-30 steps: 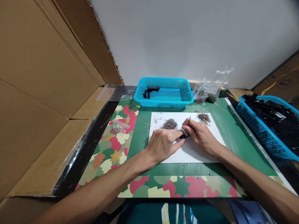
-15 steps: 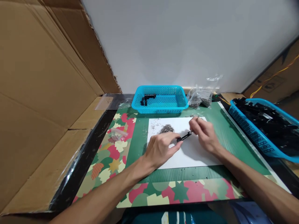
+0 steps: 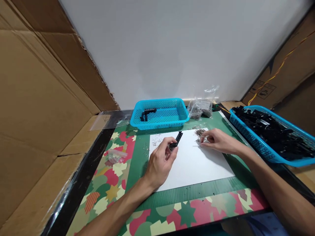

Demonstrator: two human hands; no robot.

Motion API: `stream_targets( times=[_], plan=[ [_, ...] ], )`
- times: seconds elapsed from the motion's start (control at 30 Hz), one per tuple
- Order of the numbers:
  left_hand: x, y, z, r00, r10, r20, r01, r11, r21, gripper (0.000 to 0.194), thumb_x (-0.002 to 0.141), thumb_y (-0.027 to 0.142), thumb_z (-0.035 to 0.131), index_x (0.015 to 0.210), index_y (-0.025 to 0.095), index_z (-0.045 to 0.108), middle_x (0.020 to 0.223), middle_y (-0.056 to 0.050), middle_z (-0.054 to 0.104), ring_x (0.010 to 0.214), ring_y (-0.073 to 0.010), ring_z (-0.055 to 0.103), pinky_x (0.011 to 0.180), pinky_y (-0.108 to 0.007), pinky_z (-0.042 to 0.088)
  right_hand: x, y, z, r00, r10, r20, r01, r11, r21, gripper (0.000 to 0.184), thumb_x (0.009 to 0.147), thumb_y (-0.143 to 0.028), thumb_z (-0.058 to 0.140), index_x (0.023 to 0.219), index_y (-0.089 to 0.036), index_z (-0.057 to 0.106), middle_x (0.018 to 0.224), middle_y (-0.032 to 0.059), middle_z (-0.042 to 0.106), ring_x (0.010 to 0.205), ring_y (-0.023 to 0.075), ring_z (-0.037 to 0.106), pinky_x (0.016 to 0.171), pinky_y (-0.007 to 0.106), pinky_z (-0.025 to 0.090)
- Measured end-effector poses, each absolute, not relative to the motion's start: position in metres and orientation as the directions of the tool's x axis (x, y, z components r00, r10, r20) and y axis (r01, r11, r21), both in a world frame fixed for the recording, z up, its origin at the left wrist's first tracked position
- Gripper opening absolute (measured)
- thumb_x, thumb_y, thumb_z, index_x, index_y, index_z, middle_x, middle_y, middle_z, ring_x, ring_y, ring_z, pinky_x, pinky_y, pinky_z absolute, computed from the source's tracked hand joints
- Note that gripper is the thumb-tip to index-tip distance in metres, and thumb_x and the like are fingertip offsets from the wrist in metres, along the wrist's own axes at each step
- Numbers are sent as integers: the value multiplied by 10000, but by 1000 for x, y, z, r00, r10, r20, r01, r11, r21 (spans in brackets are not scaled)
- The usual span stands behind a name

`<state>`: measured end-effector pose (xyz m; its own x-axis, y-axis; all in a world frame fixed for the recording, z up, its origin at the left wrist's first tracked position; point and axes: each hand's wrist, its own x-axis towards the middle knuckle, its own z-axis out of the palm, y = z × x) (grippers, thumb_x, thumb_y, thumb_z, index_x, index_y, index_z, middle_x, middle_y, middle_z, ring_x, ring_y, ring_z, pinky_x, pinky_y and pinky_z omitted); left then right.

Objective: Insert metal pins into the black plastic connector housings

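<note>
Between the thumb and fingers of my left hand [image 3: 159, 162] is a narrow black plastic part [image 3: 178, 138], tilted with its far end up. That hand is closed on it above a white sheet of paper [image 3: 189, 170]. My right hand [image 3: 218, 141] is curled beside a small heap of tiny metal pieces [image 3: 199, 132] at the sheet's upper right. Its thumb and fingertips are drawn close together at the heap's edge. Whatever they pinch is too small to make out. Another metal heap is mostly hidden behind my left hand.
A blue basket [image 3: 159, 126] with a few black parts stands at the back. Another blue basket [image 3: 261, 149], piled with black parts, is at the right. Clear bags of metal pieces [image 3: 206, 109] lie behind, a small plastic bag [image 3: 116, 156] at left. Cardboard [image 3: 36, 98] walls the left side.
My right hand has left the black part and moved to the heap at the sheet's upper right. My left hand has turned the part more upright. The camera view has shifted.
</note>
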<state>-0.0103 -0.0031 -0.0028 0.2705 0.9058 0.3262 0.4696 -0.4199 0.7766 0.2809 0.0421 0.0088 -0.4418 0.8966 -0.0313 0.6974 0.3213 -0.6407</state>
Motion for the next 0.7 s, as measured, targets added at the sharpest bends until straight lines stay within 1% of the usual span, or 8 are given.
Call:
stream_targets(
  times=[0.1, 0.17, 0.2, 0.33, 0.43, 0.6, 0.7],
  plan=[
    [-9, -1, 1, 283, 907, 312, 424, -410, 808, 182, 1055, 333, 533, 1129, 235, 668, 945, -7, 631, 743, -125, 554, 668, -261, 433, 274, 43, 6, -437, 899, -19, 705, 330, -628, 178, 935, -333, 680, 879, -188, 768, 548, -74, 353, 517, 113, 308, 508, 269, 218],
    [-9, -1, 3, 303, 908, 291, 393, -397, 829, 200, 1053, 316, 537, 1097, 232, 713, 1059, -32, 641, 793, -129, 574, 677, -264, 446, 272, 43, 4, -440, 898, 1, 697, 343, -630, 174, 932, -302, 670, 861, -188, 780, 560, -67, 356, 521, 112, 318, 508, 268, 223],
    [-9, 0, 2, 313, 907, 281, 379, -391, 839, 200, 1046, 305, 546, 1085, 233, 729, 1084, -38, 636, 812, -131, 582, 676, -263, 451, 272, 43, 3, -443, 897, 6, 695, 347, -630, 177, 933, -294, 665, 853, -187, 781, 564, -64, 373, 522, 112, 329, 510, 267, 230],
    [-7, -2, -1, 342, 903, 261, 345, -379, 859, 186, 1012, 250, 580, 1060, 234, 760, 1094, -42, 609, 764, -114, 573, 651, -257, 464, 269, 42, 2, -469, 883, 0, 675, 358, -645, 201, 951, -296, 645, 830, -181, 757, 579, -43, 481, 528, 115, 392, 512, 265, 261],
    [-6, -4, -2, 361, 899, 247, 331, -371, 868, 188, 998, 218, 580, 1061, 229, 757, 1117, -42, 601, 713, -94, 561, 636, -252, 472, 267, 40, 3, -496, 868, 9, 628, 366, -687, 223, 964, -311, 633, 817, -177, 733, 589, -34, 512, 527, 116, 397, 507, 268, 260],
    [-6, -5, -3, 373, 893, 250, 321, -377, 869, 199, 987, 183, 577, 1067, 231, 752, 1128, -32, 594, 697, -76, 545, 640, -237, 469, 270, 38, 6, -508, 861, -12, 578, 331, -745, 247, 1009, -341, 581, 861, -177, 694, 614, -43, 462, 564, 120, 355, 529, 267, 238],
    [-6, -5, -3, 374, 893, 250, 315, -376, 871, 190, 993, 195, 586, 1073, 235, 754, 1125, -28, 587, 680, -66, 527, 631, -229, 460, 270, 35, 9, -517, 855, -46, 485, 249, -838, 272, 1014, -413, 590, 898, -179, 663, 617, -57, 403, 570, 116, 305, 528, 268, 207]
  ],
)
